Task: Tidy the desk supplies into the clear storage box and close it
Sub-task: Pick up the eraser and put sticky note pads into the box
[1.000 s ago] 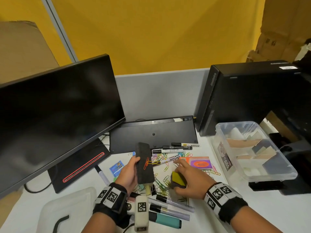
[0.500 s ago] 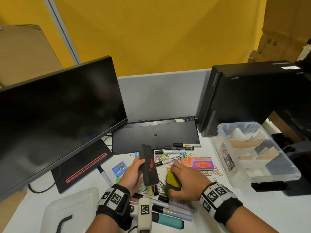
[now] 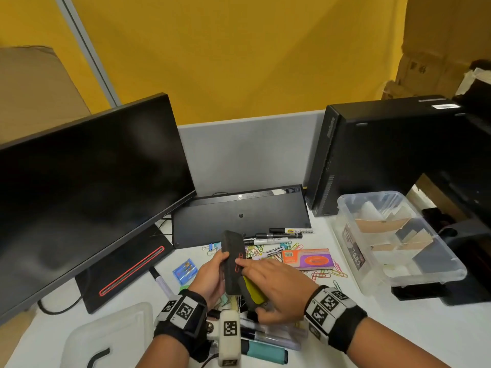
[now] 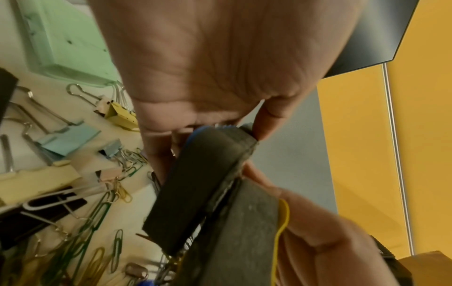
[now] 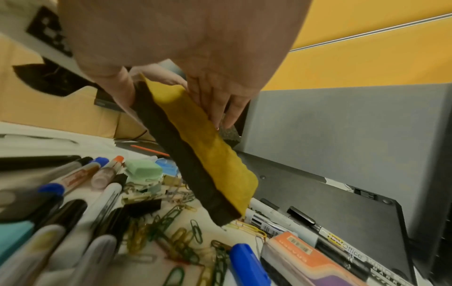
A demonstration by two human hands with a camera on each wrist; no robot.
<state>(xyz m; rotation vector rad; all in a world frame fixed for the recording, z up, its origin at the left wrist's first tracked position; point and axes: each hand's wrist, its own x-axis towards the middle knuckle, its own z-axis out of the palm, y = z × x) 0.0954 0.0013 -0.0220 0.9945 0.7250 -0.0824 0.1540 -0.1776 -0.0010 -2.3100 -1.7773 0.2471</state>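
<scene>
Left hand (image 3: 210,278) has its fingers and thumb wrapped round a black eraser (image 3: 233,261), holding it upright just below the middle of the head view, with a red paper clip (image 3: 238,262) stuck to its face. The right hand (image 3: 279,290) is curled around a second eraser with a yellow face (image 3: 253,289), thumb on one side and fingers on the other, and its forefinger sticks out straight and touches the black eraser right by that clip. The two erasers sit edge to edge; in the left wrist view the black eraser (image 4: 195,185) is pressed against the other one.

Below and around the hands the white desk (image 3: 398,317) is a mess: loose coloured paper clips (image 3: 326,273) to the right, markers (image 3: 276,236) lined up above the hands, more markers (image 5: 80,185) and binder clips (image 4: 117,114) under the wrists, a teal highlighter (image 3: 263,351) at the bottom centre, and an orange and purple packet (image 3: 308,259) right of centre.

The clear storage box (image 3: 393,240) sits open at the right of the frame, well apart from both hands, with card and paper bits in it. Its lid (image 3: 106,333) lies in the lower left corner. A monitor (image 3: 79,195) fills the left side, a black keyboard (image 3: 239,216) leans against the grey divider at centre, and a computer tower (image 3: 385,155) stands upper right.
</scene>
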